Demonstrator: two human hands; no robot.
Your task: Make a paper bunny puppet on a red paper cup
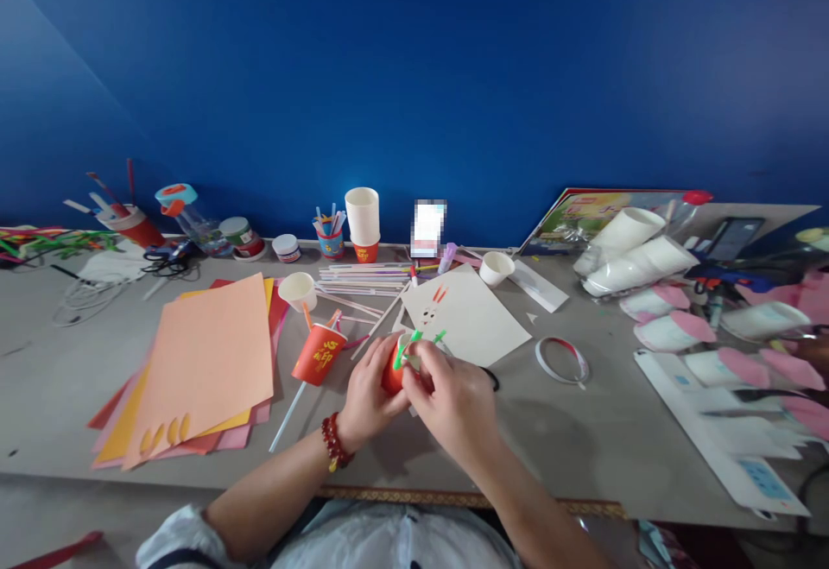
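Note:
My left hand (370, 395) is wrapped round a small red paper cup (391, 370), tilted so its opening faces my other hand. At the cup's mouth sits a bright green piece (406, 348), too small to name. My right hand (457, 392) is closed in a pinch on this green piece, its fingertips partly hidden. Just beyond lies a white sheet (485, 319) with a rabbit-like face drawn on it and another small green piece (440, 337). Left of my hands, another red paper cup (319, 355) leans with straws in it.
Stacked coloured paper (207, 362) lies left. Loose straws (363, 273), a white cup (298, 290) and a cup stack (363, 217) are farther back. A tape roll (562, 360) lies right, near a white glue-gun-like box (712, 431) and several pink-ended cups (673, 331). A blue wall (414, 77) rises behind.

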